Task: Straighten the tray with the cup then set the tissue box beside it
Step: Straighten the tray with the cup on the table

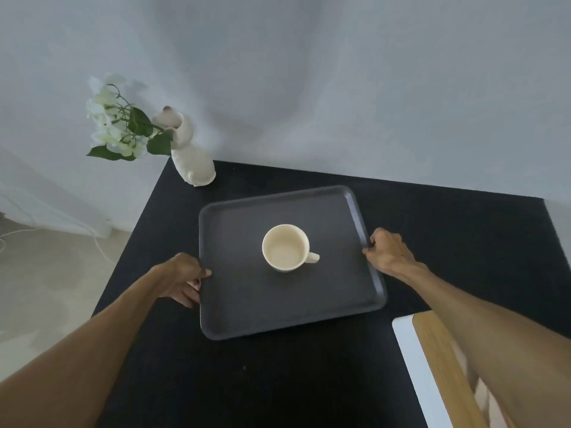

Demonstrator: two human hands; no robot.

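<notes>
Nearest the camera, two bare forearms reach forward over a black table (448, 230). At the lower right corner, partly under the right forearm, lies a white and wood-coloured object (432, 359); it may be the tissue box, but that cannot be told for sure.

A dark grey rectangular tray (247, 304) sits in the middle of the table, turned slightly askew to the table's edges. The left hand (182, 281) is closed around the tray's left rim, thumb on top. The right hand (389, 250) grips the right rim, fingers curled over the edge. A cream cup (285, 247), empty and upright, stands near the tray's centre, handle pointing right.

A white vase of flowers (191, 156) stands at the far left corner.

This looks like the straightening step. Next, the tray likely needs a gentle turn until square, keeping the cup steady.
</notes>
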